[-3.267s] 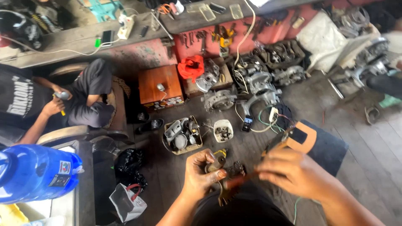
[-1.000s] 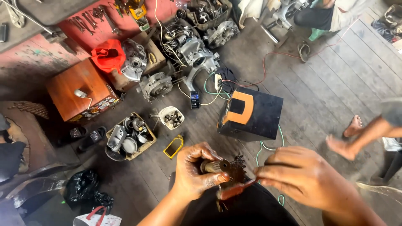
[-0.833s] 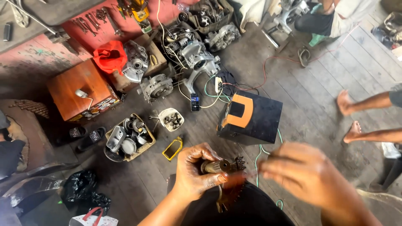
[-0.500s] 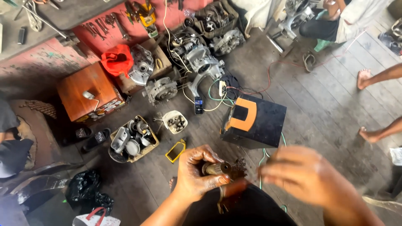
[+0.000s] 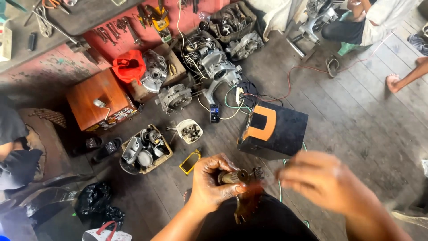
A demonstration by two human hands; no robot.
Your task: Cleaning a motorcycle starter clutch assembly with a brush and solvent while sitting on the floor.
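Note:
My left hand (image 5: pixel 213 183) grips a small brass-coloured metal part (image 5: pixel 235 177) with a dark toothed end, held over my lap. My right hand (image 5: pixel 327 183) hovers blurred just to the right of the part, fingers spread, holding nothing that I can make out. Below the part hangs a rusty brown piece (image 5: pixel 246 204) against my dark trousers.
On the plank floor ahead: a black and orange box (image 5: pixel 274 129), a tray of engine parts (image 5: pixel 143 149), a white bowl of small pieces (image 5: pixel 190 131), a yellow frame (image 5: pixel 189 162), a brown wooden box (image 5: pixel 99 100), engine casings (image 5: pixel 214 67). A seated person (image 5: pixel 361 20) and a bare foot (image 5: pixel 394 82) at right.
The view has tilted and drifted slightly. My right hand has pulled a little away from the part and is blurred in motion. The feet at right have shifted upward.

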